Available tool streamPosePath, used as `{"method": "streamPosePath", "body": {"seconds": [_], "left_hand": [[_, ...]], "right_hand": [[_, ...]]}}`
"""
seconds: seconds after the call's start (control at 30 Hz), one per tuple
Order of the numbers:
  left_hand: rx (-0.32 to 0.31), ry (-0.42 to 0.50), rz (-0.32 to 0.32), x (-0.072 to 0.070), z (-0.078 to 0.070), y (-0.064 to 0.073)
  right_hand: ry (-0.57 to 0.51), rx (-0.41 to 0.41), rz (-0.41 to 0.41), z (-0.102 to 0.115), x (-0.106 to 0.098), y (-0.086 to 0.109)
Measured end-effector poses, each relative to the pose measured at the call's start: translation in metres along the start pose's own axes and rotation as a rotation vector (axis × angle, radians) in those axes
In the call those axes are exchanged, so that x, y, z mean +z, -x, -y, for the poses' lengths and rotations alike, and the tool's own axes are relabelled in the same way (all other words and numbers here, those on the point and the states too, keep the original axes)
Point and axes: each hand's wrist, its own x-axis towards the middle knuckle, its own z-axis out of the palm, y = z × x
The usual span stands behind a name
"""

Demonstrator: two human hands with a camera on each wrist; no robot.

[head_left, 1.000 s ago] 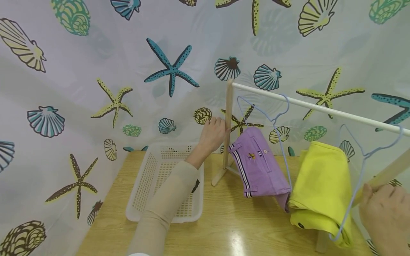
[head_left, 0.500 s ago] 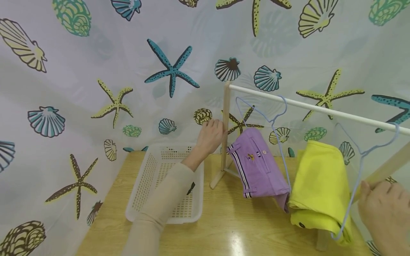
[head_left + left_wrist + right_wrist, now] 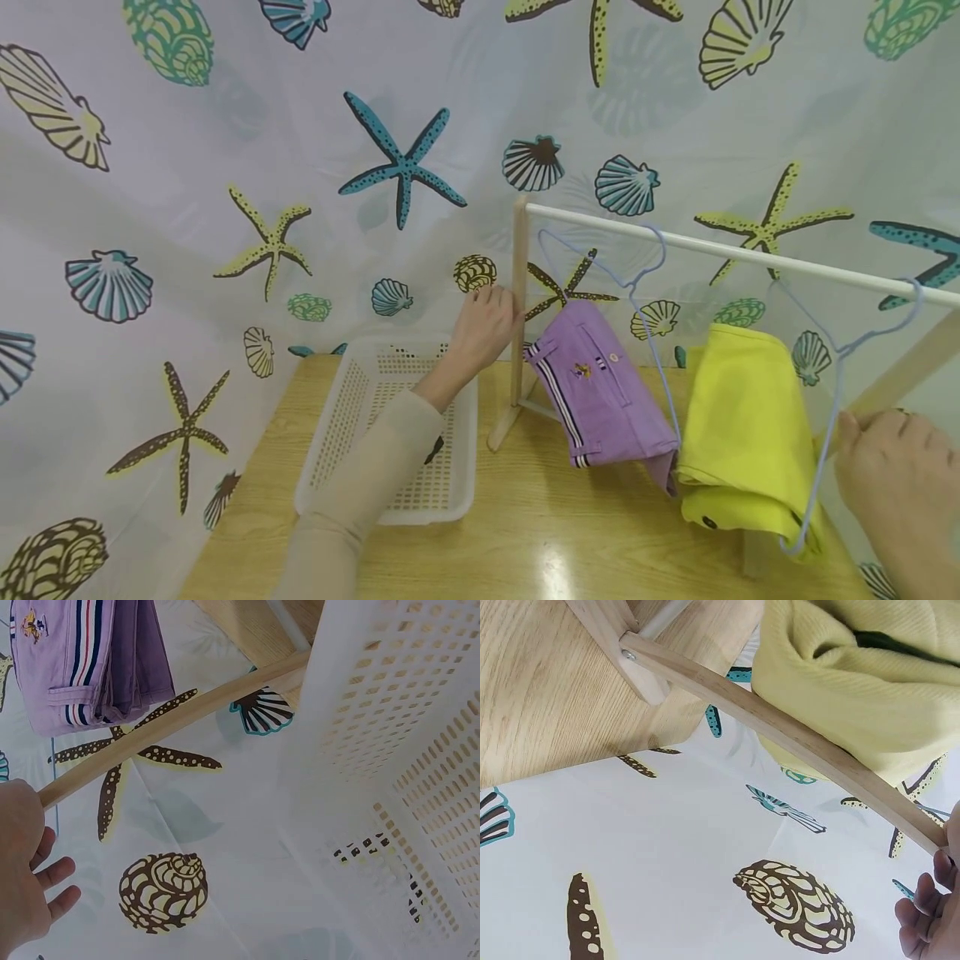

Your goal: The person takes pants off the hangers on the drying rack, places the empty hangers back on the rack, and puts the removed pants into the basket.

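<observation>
A small clothes rack (image 3: 735, 248) with a white bar and wooden posts stands on the table. My left hand (image 3: 483, 327) grips its left post (image 3: 172, 716) partway up; in the left wrist view the lower fingers show below the wood. At the far right, my right hand (image 3: 896, 467) holds the right post (image 3: 802, 742), fingers curled by its edge. Folded purple pants (image 3: 603, 392) with striped trim hang on a blue hanger (image 3: 654, 350). A folded yellow garment (image 3: 750, 408) hangs on another blue hanger (image 3: 831, 408), nearer the right hand.
A white perforated basket (image 3: 463, 492) sits left of the rack, partly under the left forearm. Some small black thing (image 3: 433, 451) shows at it, its kind unclear. Behind the wooden table (image 3: 517, 533) hangs a white curtain (image 3: 315, 133) printed with shells and starfish.
The rack has shifted slightly left and toward me, with both hands moving along on its posts. Pants, yellow garment and hangers have moved a little with it. The basket has stayed put.
</observation>
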Motion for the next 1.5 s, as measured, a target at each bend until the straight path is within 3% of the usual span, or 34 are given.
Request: {"method": "streamPosePath", "body": {"seconds": [0.03, 0.13, 0.23, 0.37, 0.43, 0.57, 1.0, 1.23, 1.5], "left_hand": [[-0.002, -0.002, -0.001, -0.001, 0.000, 0.001], [-0.005, -0.008, 0.005, -0.003, 0.001, 0.004], [-0.017, -0.003, 0.014, -0.006, 0.001, 0.007], [-0.030, -0.014, 0.006, -0.010, 0.001, 0.011], [-0.037, -0.014, -0.001, -0.011, 0.000, 0.013], [-0.049, -0.009, -0.023, -0.014, 0.000, 0.017], [-0.061, -0.022, -0.083, -0.016, -0.002, 0.031], [-0.072, -0.025, -0.105, -0.017, -0.002, 0.037], [-0.074, -0.041, -0.152, -0.021, -0.002, 0.043]], "right_hand": [[0.010, -0.024, -0.018, 0.001, -0.001, -0.002], [0.040, -0.119, -0.181, 0.003, 0.001, -0.005], [0.047, -0.114, -0.133, 0.004, -0.001, -0.007], [0.019, -0.003, 0.092, 0.001, -0.002, -0.011], [0.007, 0.027, 0.154, 0.000, -0.001, -0.013], [-0.010, 0.042, 0.213, -0.001, 0.000, -0.018], [-0.017, 0.000, 0.174, 0.001, 0.004, -0.027], [-0.015, 0.018, 0.289, 0.000, 0.008, -0.033], [-0.045, 0.001, 0.262, 0.000, 0.014, -0.041]]}}
